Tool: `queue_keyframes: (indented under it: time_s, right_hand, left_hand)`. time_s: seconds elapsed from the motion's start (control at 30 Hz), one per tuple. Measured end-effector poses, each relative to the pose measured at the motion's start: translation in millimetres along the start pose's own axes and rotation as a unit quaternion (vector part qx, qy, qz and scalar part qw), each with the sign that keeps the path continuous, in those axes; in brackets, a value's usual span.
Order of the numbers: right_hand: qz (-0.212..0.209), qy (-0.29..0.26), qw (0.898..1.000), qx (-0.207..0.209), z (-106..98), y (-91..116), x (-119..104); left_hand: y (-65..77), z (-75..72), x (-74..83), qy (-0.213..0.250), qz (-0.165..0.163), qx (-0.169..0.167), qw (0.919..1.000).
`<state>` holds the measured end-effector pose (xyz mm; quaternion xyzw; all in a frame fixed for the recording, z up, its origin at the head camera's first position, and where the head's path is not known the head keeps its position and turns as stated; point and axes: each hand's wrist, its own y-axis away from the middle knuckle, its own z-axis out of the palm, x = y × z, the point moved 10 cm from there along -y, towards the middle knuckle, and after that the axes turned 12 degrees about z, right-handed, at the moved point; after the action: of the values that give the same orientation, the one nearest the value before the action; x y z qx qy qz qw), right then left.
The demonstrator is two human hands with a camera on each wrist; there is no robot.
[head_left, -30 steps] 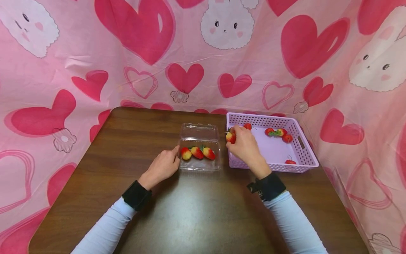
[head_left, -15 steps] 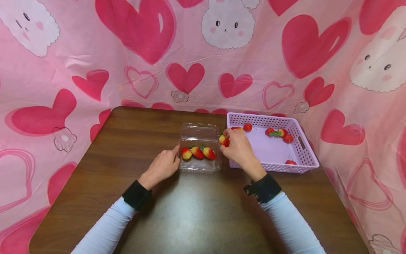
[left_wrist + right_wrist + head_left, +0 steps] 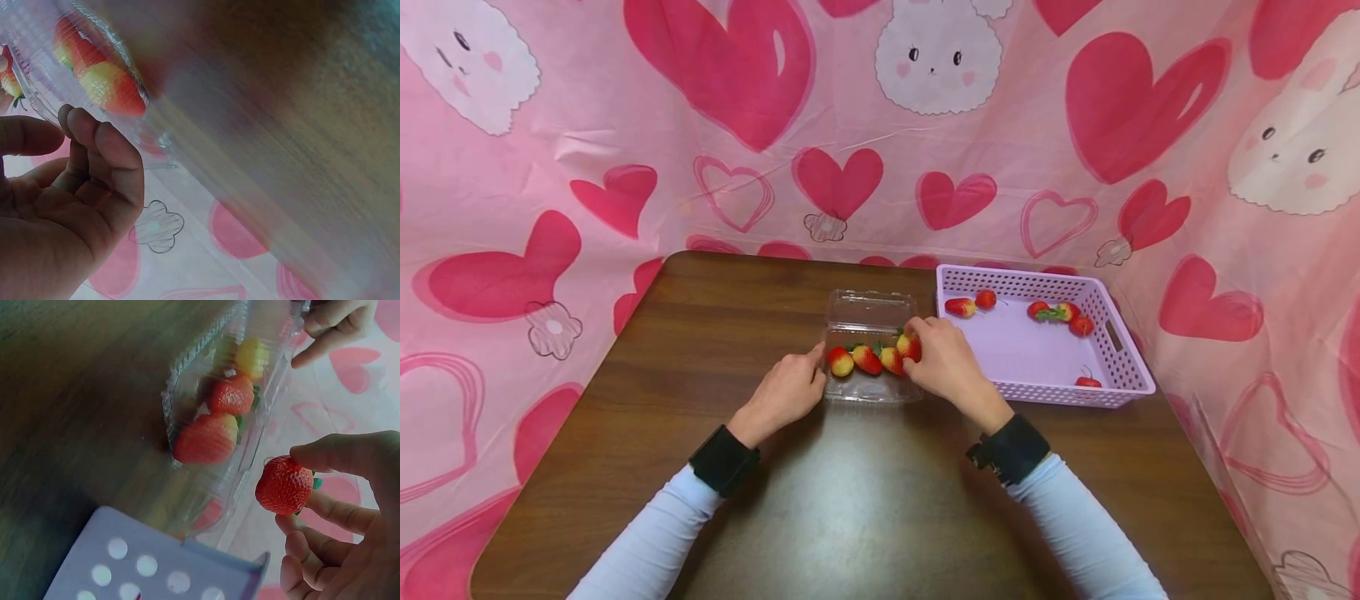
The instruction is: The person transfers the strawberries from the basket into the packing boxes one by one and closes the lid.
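A clear plastic clamshell container stands on the table with its lid tipped back. Three red-and-yellow strawberries lie in a row inside it. My left hand holds the container's left edge between thumb and fingers; its fingertips are right at the rim in the left wrist view. Over the right end of the container, my right hand pinches another strawberry between thumb and fingertips. That strawberry has green leaves and shows clear of the container's rim in the right wrist view.
Right of the container stands a lilac perforated basket. A strawberry and a round red fruit lie at its back left, several more fruits at its back right. A pink heart-print cloth hangs behind the brown table.
My right hand has carried the strawberry left, from the basket's left side to above the container's right end. The left hand and the container have stayed in place.
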<state>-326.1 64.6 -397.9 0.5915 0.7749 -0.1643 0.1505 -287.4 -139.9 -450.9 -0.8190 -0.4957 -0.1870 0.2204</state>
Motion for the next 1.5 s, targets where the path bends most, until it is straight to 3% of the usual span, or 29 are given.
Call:
queue_keyframes:
  time_s: [0.2, 0.53, 1.5]
  right_hand:
    - [-0.019, 0.005, 0.999, -0.026, 13, 0, -8]
    - [-0.094, 0.034, 0.99, -0.102, 35, 2, -18]
    - [-0.091, 0.051, 0.981, -0.167, 64, 0, -21]
  left_hand:
    - [0.4, 0.1, -0.7, 0.012, -0.002, -0.001, 0.9999]
    - [1.0, 0.4, -1.7, 0.014, -0.005, -0.006, 0.9999]
    - [3.1, 2.4, -3.1, 0.025, -0.009, -0.003, 0.9996]
